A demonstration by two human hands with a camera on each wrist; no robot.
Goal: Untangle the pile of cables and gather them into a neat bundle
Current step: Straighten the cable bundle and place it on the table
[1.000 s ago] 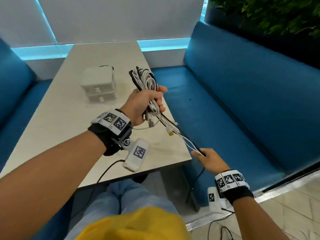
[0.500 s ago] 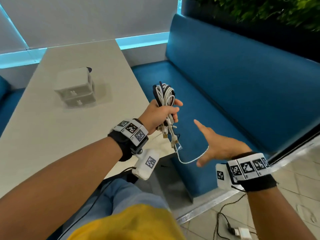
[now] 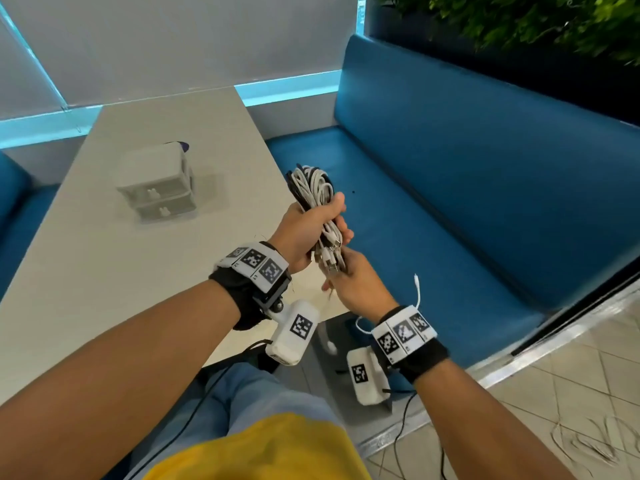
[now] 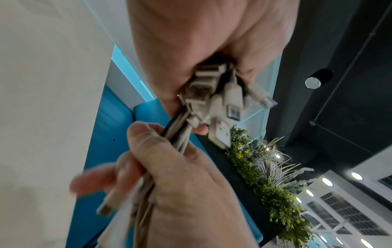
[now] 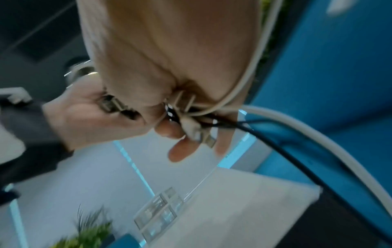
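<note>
A bundle of white and black cables [image 3: 311, 188] stands upright over the table's right edge, gripped at its middle by my left hand [image 3: 330, 218]. Its plug ends [image 4: 214, 100] hang out below the left palm. Directly under it, my right hand [image 3: 341, 275] curls round the lower cable ends [image 4: 176, 139], thumb and fingers wrapped about them. One thin white cable [image 3: 418, 289] runs loose from there over my right wrist, its tip sticking up. In the right wrist view, a white and a black cable [image 5: 297, 139] trail off from the right hand's grip.
A small white drawer box [image 3: 159, 188] stands on the pale table [image 3: 86, 271] to the left. The blue bench [image 3: 450, 209] runs along the right, with plants [image 3: 536, 26] behind it. More thin cables [image 3: 581, 441] lie on the tiled floor at lower right.
My right hand, open and apart from the bundle half a second ago, has come up under my left hand and taken hold of the hanging cable ends. The bundle stayed in the left hand.
</note>
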